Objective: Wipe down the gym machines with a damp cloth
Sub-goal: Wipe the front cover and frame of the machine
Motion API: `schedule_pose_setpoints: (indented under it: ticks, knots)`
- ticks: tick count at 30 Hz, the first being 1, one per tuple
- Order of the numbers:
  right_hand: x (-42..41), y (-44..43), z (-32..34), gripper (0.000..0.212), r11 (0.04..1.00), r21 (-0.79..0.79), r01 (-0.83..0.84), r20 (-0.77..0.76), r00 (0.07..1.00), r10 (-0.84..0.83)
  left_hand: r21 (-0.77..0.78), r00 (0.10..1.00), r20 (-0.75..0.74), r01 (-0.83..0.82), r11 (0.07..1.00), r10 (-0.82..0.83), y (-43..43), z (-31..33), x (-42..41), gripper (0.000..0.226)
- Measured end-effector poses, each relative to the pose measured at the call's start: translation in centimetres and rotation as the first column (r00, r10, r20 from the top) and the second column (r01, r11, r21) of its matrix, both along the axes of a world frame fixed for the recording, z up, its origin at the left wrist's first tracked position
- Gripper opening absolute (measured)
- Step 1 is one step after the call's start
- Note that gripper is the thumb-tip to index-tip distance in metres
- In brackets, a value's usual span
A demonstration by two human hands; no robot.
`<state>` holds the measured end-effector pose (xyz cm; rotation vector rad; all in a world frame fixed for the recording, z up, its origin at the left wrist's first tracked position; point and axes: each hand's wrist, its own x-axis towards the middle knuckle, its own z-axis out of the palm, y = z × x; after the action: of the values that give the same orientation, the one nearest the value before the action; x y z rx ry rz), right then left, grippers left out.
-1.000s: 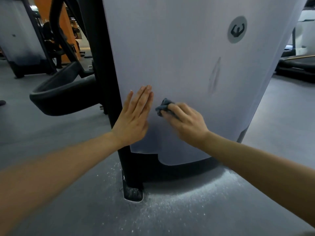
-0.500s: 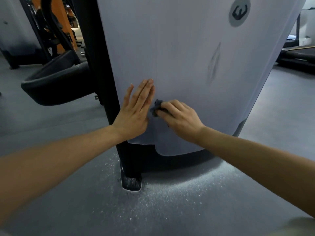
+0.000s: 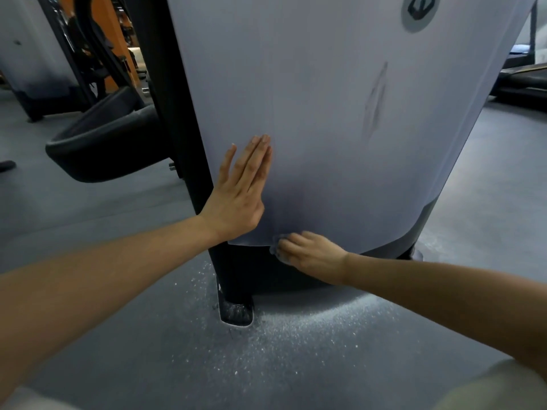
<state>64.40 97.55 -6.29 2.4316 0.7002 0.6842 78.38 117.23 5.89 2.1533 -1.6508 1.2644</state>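
- The left hand (image 3: 239, 196) lies flat against the machine's pale grey panel (image 3: 325, 113), fingers straight and together, gripping nothing.
- The right hand (image 3: 313, 253) is low at the panel's bottom edge, fingers curled over a small bunched dark cloth (image 3: 276, 247) (only a blurred corner peeks out past the fingertips).
- A dark scuff mark (image 3: 376, 99) sits higher on the panel, well apart from both hands.
- White specks (image 3: 296, 329) dust the grey floor (image 3: 88, 208) around the machine's black post (image 3: 174, 113).

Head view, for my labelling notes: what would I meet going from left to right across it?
Black pad → black upright post → left hand → cloth → right hand → scuff mark → round logo → treadmill.
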Motion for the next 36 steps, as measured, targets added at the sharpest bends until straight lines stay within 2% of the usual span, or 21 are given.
schedule_pose_setpoints:
  ticks: [3,6,8,12,15,17,19,23,25,27,32,34,36]
  knots:
    - [0.5,0.3,3.4,0.039,0.984,0.176,-0.005,0.170,0.985,-0.026,0.022,1.000,-0.005,0.002,1.000,-0.002,0.0,-0.6,0.0,0.090]
    - [0.8,-0.4,2.9,0.041,0.988,0.157,-0.009,0.191,0.981,-0.022,0.013,1.000,-0.026,0.004,1.000,-0.004,-0.5,-1.3,-0.4,0.090]
    - [0.3,-1.2,0.3,0.046,0.998,0.059,-0.026,0.134,0.991,0.018,-0.013,0.999,-0.044,0.006,1.000,-0.007,-0.9,-1.6,-0.6,0.092]
    - [-0.8,-2.4,-4.6,0.054,0.990,-0.144,-0.010,-0.091,0.996,-0.003,-0.032,0.998,-0.056,0.010,0.999,-0.011,-1.1,-1.7,-0.8,0.095]
    - [-0.7,-2.8,-5.3,0.054,0.984,-0.177,-0.026,-0.170,0.985,-0.004,-0.026,0.999,-0.051,0.005,1.000,-0.006,-1.0,-1.6,-0.9,0.096]
    - [-0.7,-2.9,-4.1,0.050,0.991,-0.128,-0.031,-0.159,0.987,0.010,-0.018,0.999,-0.050,-0.007,1.000,0.006,-0.9,-1.5,-1.0,0.096]
    - [-0.8,-3.0,-2.0,0.043,0.999,-0.030,-0.040,-0.066,0.997,0.038,-0.007,0.999,-0.050,-0.014,1.000,0.014,-0.8,-1.5,-1.2,0.096]
    - [-0.6,-3.2,1.5,0.051,0.987,0.154,-0.037,0.127,0.992,0.018,0.016,0.998,-0.036,-0.042,0.999,0.042,-0.7,-1.3,-1.4,0.095]
    - [-0.4,-3.2,1.3,0.056,0.980,0.196,-0.026,0.152,0.988,-0.004,0.015,0.998,-0.032,-0.062,0.998,0.063,-0.7,-1.4,-1.5,0.095]
    - [-0.7,-3.1,-0.2,0.061,0.990,0.139,-0.010,0.089,0.996,-0.002,0.008,0.996,-0.045,-0.071,0.997,0.072,-0.8,-1.5,-1.8,0.095]
    - [-1.7,-4.1,-4.0,0.058,0.987,-0.158,-0.035,-0.180,0.984,0.006,-0.011,0.994,-0.053,-0.092,0.996,0.091,-1.3,-1.6,-2.4,0.095]
    - [-1.7,-4.0,-3.4,0.058,0.984,-0.173,-0.040,-0.202,0.979,0.004,0.002,0.994,-0.036,-0.101,0.995,0.101,-1.2,-1.4,-2.4,0.095]
    - [-1.9,-3.9,-1.6,0.053,0.991,-0.130,-0.028,-0.145,0.989,0.009,0.031,0.994,-0.009,-0.110,0.993,0.110,-0.8,-1.1,-2.4,0.095]
